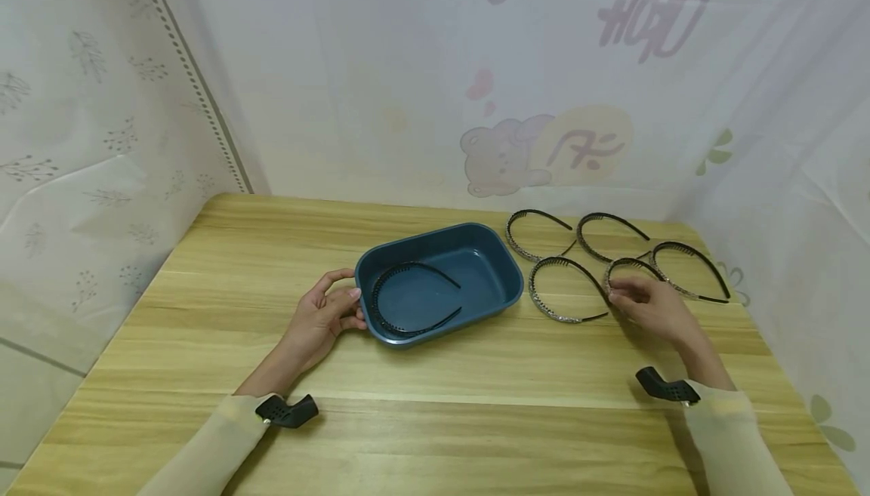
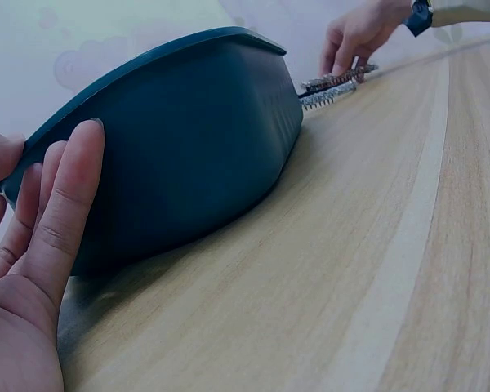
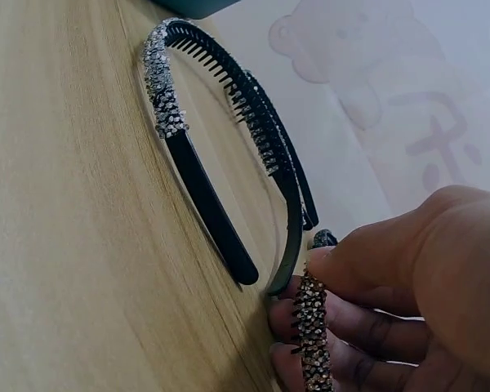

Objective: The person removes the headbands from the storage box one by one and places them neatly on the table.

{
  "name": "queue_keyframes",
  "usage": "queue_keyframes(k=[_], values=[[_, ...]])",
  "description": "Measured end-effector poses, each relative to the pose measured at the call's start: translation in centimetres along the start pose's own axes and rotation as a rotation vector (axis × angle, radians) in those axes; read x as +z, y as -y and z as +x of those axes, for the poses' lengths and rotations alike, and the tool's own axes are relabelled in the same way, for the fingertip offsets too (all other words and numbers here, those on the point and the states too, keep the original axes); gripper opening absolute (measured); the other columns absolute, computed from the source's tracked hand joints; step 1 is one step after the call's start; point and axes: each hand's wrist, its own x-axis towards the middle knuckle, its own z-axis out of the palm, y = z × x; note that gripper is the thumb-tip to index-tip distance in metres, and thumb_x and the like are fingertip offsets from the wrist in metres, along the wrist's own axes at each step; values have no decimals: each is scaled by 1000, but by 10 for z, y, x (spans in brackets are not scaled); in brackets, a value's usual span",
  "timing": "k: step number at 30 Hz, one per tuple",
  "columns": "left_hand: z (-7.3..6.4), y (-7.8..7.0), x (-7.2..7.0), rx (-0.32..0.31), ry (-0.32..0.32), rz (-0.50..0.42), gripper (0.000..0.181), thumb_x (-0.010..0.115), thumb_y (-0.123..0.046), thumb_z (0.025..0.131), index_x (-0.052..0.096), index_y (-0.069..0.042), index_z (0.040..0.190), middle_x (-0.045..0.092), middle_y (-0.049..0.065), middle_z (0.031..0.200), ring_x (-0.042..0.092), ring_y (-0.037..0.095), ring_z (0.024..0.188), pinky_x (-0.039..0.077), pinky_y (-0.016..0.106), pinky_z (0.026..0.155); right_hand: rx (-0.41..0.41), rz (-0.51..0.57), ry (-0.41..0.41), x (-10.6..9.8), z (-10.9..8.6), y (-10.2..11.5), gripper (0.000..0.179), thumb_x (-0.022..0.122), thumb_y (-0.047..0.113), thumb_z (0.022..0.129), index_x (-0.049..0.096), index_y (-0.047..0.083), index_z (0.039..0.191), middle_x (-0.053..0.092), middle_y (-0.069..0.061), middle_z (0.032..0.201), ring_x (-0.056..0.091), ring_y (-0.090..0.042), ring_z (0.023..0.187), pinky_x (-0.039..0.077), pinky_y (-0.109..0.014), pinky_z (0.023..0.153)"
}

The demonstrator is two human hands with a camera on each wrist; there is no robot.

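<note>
My left hand (image 1: pixel 328 313) grips the left end of a dark blue plastic basin (image 1: pixel 479 273), thumb at the rim and fingers against the outer wall (image 2: pixel 180 155). Inside the basin, toward its left end, lies a black toothed headband (image 1: pixel 377 301). On the right of the table, my right hand (image 1: pixel 654 306) pinches a glittery brown-gold headband (image 3: pixel 313 327) between thumb and fingers. Part of that band is hidden behind the hand in the head view. A silver-glitter headband (image 1: pixel 533 294) with black ends lies just left of the right hand, close to the basin.
More glittery headbands lie near the table's back right: one (image 1: pixel 511 233) beside the basin, another (image 1: pixel 583 230) behind the right hand, a third (image 1: pixel 710 269) to its right. A patterned curtain (image 1: pixel 381 103) hangs along the back of the wooden table (image 1: pixel 442 420).
</note>
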Motion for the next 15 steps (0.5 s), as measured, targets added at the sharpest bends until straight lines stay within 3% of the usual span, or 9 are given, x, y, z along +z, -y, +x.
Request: queue_keyframes(k=[8, 15], values=[[0, 1, 0, 1, 0, -3, 34, 54, -5, 106, 44, -14, 137, 73, -3, 87, 69, 10, 77, 65, 25, 70, -15, -21, 13, -1, -4, -2, 46, 58, 34, 106, 61, 1, 138, 71, -22, 123, 67, -40, 114, 57, -48, 95], [0, 0, 1, 4, -1, -5, 34, 54, -5, 106, 44, -14, 137, 72, -2, 86, 70, 10, 76, 65, 25, 70, -43, -62, 29, -4, -6, -2, 42, 60, 32, 105, 64, 3, 134, 74, -17, 117, 70, -35, 109, 58, -41, 89]])
